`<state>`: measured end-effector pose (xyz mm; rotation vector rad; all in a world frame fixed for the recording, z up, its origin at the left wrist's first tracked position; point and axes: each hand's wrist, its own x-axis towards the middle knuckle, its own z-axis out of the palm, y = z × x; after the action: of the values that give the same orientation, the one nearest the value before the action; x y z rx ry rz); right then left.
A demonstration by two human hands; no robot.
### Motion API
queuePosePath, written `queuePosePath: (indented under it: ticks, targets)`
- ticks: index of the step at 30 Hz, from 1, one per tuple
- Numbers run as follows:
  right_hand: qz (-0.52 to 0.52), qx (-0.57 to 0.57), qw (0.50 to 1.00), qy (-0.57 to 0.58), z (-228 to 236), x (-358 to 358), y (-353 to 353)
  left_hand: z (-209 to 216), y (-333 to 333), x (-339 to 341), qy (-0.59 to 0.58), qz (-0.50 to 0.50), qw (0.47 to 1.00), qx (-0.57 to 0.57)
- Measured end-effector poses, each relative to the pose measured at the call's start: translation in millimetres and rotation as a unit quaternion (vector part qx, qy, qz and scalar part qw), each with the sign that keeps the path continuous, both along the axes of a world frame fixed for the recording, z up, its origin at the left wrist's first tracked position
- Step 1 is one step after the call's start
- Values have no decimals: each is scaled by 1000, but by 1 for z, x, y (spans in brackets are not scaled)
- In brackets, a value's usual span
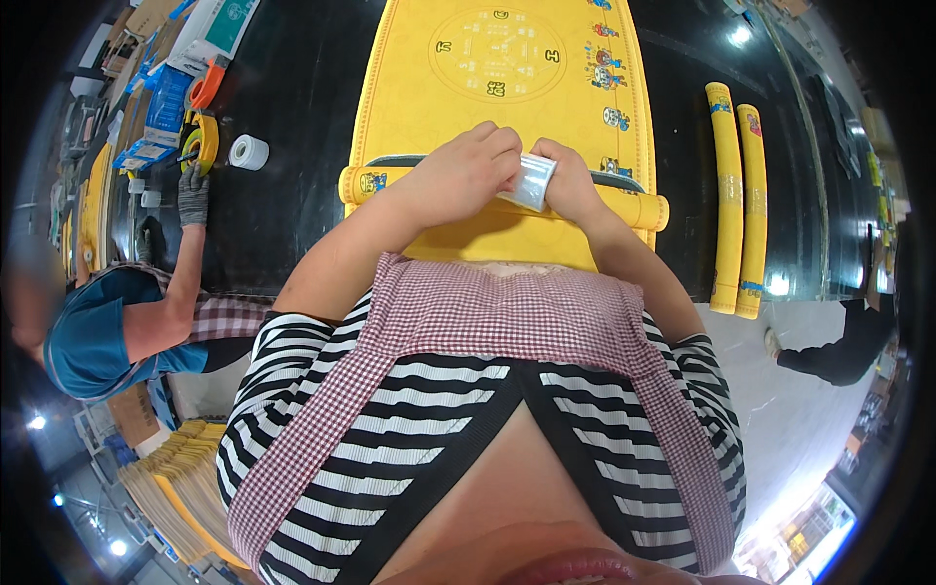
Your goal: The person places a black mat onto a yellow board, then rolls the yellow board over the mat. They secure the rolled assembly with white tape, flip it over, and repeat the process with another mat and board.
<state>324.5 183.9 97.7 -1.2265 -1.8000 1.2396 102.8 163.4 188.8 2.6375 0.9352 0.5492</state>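
Both my hands are at a small clear, shiny plastic packet [529, 182] above the near end of a yellow printed mat [409, 88]. Thumb and fingers of my right hand [570, 182] close on the packet's right edge. My left hand [466, 171] is curled shut, with its fingertips at the packet's left edge; what lies under them is hidden. Just below the hands, the near part of the mat is rolled into a tube [639, 212] lying crosswise. A dark grey strip shows along this roll, partly behind my hands.
Two yellow rolled mats [726, 195] lie side by side on the black table [302, 107] at right. To the left are a white tape roll [249, 152], a yellow tape ring [202, 141], blue boxes [168, 102] and a co-worker's gloved hand [193, 200]. Yellow stacked sheets [185, 478] stand at lower left.
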Motion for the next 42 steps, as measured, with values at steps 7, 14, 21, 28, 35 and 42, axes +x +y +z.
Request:
queuePosePath:
  ticks: [7, 14, 21, 28, 35, 42]
  targets:
    - [8, -38, 999, 29, -9, 1, 7, 1, -1, -5, -52, 0, 999, 9]
    - [5, -23, 1000, 10, -15, 2, 8, 0, 1, -3, -22, 33, 999, -6]
    - [8, -13, 1000, -2, -3, 0, 3, 9, 0, 0, 56, 20, 997, -43]
    - [11, -48, 998, 26, -4, 1, 6, 8, -6, -5, 1, 40, 997, -65]
    - [14, -48, 998, 41, -10, 2, 8, 4, -3, 1, -57, -4, 998, 2]
    - [8, -22, 999, 42, -20, 1, 8, 1, -1, 14, -14, -33, 999, 37]
